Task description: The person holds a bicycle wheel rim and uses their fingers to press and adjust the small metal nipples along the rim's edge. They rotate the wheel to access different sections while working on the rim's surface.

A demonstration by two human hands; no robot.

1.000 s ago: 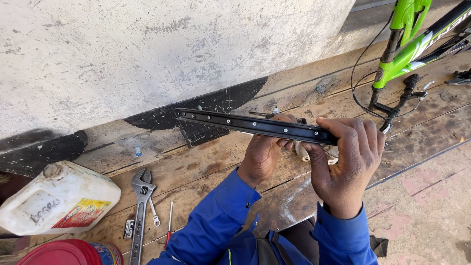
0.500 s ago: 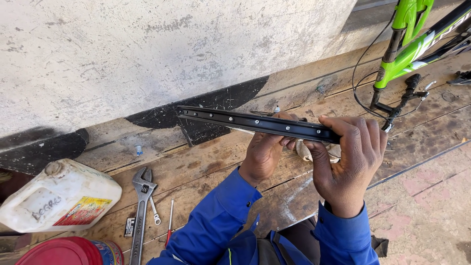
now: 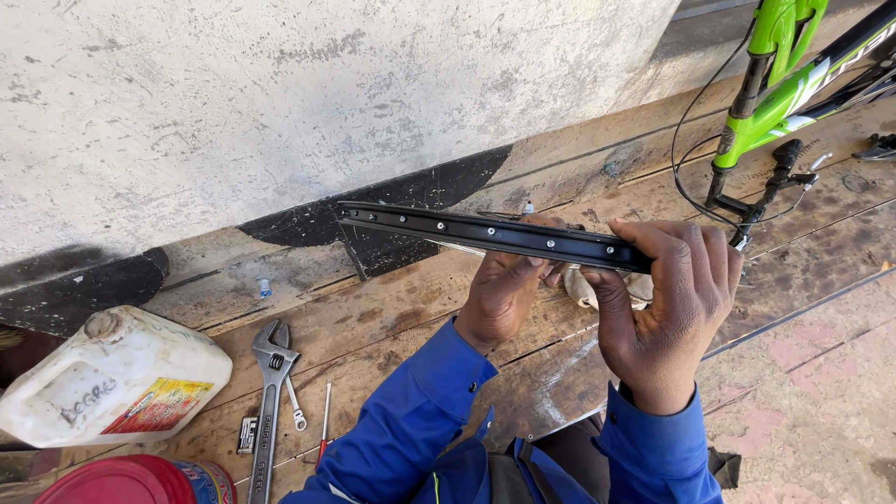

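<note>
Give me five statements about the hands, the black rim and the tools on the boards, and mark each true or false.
1. Both hands grip the black rim. True: the left hand and right hand hold it.
2. The adjustable wrench lies on the wooden boards. True.
3. The white jug stands upright. False: it lies on its side.
4. The bicycle frame is red. False: it is green.
5. The sleeves are blue. True.
</note>
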